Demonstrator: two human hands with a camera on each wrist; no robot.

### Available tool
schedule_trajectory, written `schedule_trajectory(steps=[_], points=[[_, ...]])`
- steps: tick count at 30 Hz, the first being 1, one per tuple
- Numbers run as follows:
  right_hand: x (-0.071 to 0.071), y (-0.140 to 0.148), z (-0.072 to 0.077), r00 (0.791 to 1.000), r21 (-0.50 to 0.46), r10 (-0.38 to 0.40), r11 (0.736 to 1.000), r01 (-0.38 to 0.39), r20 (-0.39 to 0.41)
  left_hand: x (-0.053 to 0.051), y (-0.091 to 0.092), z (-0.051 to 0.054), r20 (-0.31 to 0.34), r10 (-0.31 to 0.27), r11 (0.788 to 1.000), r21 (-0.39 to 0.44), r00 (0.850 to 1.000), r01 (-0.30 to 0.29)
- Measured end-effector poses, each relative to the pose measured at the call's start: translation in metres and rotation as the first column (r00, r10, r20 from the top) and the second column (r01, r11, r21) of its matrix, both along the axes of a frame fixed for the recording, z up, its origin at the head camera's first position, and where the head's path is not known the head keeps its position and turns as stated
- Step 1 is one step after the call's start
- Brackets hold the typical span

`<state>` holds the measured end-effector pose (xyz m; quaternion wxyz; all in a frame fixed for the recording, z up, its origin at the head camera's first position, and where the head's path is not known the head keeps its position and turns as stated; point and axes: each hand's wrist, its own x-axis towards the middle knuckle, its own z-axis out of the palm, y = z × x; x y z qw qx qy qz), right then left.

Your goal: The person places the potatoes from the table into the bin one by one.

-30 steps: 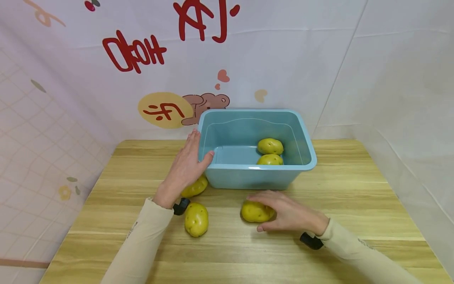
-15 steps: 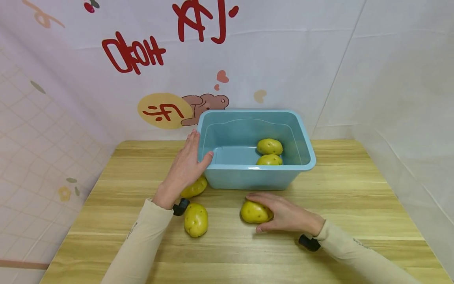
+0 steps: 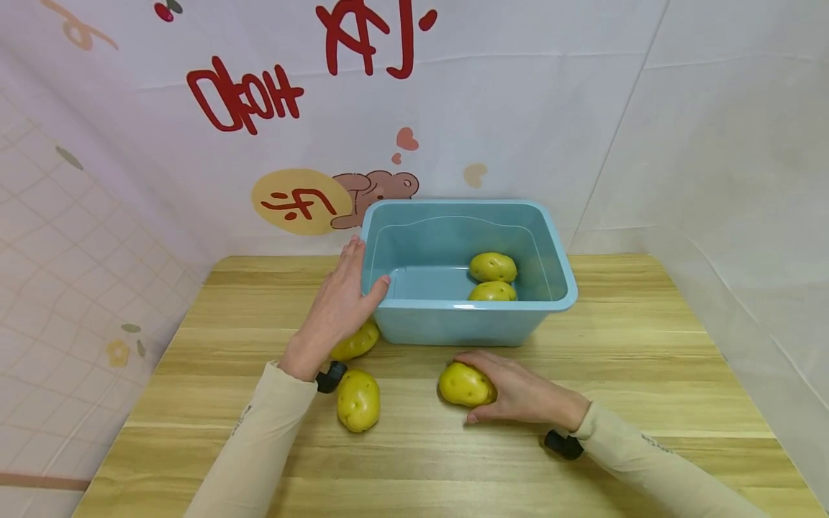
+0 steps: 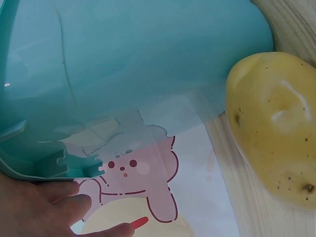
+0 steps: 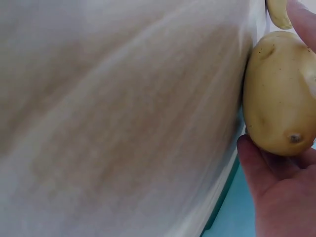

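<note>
A light-blue plastic bin (image 3: 447,324) stands at the back of the wooden table with two yellow potatoes (image 3: 493,267) inside, toward its right end. My left hand (image 3: 333,302) holds the bin's left rim, thumb over the inside and fingers along the outside. Close under that wrist lies another potato (image 4: 276,128), partly hidden by the hand in the head view. In front of the bin, my right hand (image 3: 518,388) grips a potato (image 3: 465,385) between thumb and fingers; the right wrist view shows the fingers (image 5: 256,168) against that potato's end.
One more potato (image 3: 358,401) lies on the table (image 3: 401,467) to the right of the left wrist. A white printed cloth (image 3: 518,108) hangs right behind the bin, and side cloths (image 3: 758,216) border the table.
My right hand has shifted slightly left and closed further around the potato, which has moved a little left. My left hand and the bin stay in place.
</note>
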<state>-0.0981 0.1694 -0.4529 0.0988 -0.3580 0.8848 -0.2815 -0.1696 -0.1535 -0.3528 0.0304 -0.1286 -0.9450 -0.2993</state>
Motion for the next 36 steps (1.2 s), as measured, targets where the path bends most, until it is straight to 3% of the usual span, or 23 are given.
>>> schedule_trajectory(steps=[17,26,36], points=[[0.002,0.002,0.0,1.0,-0.051,-0.007,0.999,0.008,0.013,0.0,0.001,0.0,-0.011,-0.006,1.0,-0.001,1.0,0.006],[0.01,0.004,0.022,0.999,-0.117,-0.042,0.992,0.045,0.025,0.0,0.001,0.001,-0.009,-0.014,1.0,-0.004,1.0,0.014],[0.017,0.004,0.054,1.0,-0.174,-0.018,0.985,0.013,-0.026,0.0,0.0,0.001,-0.006,-0.013,1.0,-0.007,1.0,0.013]])
